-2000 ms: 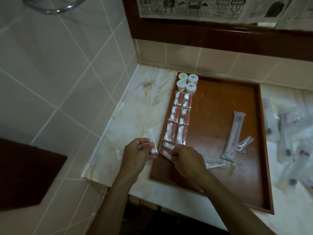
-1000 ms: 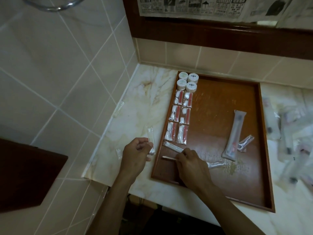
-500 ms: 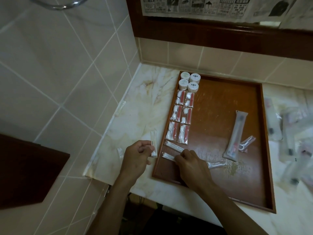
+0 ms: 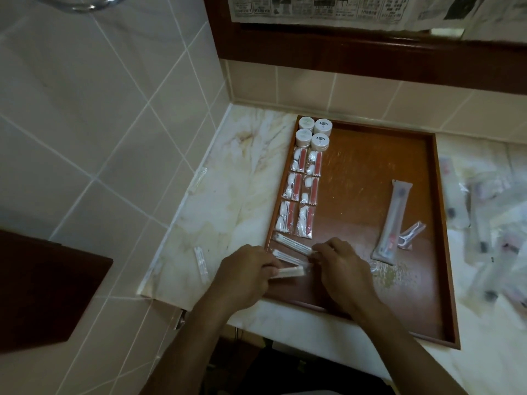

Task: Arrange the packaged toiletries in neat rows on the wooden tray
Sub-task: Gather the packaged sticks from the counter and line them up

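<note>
Bringing a third slim clear packet (image 4: 288, 271) onto the near-left corner of the wooden tray (image 4: 368, 212), the left hand (image 4: 245, 276) has crossed over from the marble counter (image 4: 236, 195), where half a second ago it held that packet upright just off the tray's left edge; its fingers are now curled round the packet's left end, laying it sideways just near of the two slim packets (image 4: 292, 248) already lying there. The right hand (image 4: 340, 265) has its fingertips pinched at the right ends of those packets, apparently squaring them up. That suggests a new row is forming below the six red-and-white sachets (image 4: 301, 195) and four white-capped jars (image 4: 315, 132) ranged along the left side. A long toothbrush pouch (image 4: 393, 223) and a small flosser packet (image 4: 410, 235) lie loose further right, with blurred packets (image 4: 484, 220) on the counter beyond. The jar caps carry small emblems, unreadable; the newsprint (image 4: 342, 8) at the far wall is too small to read.
</note>
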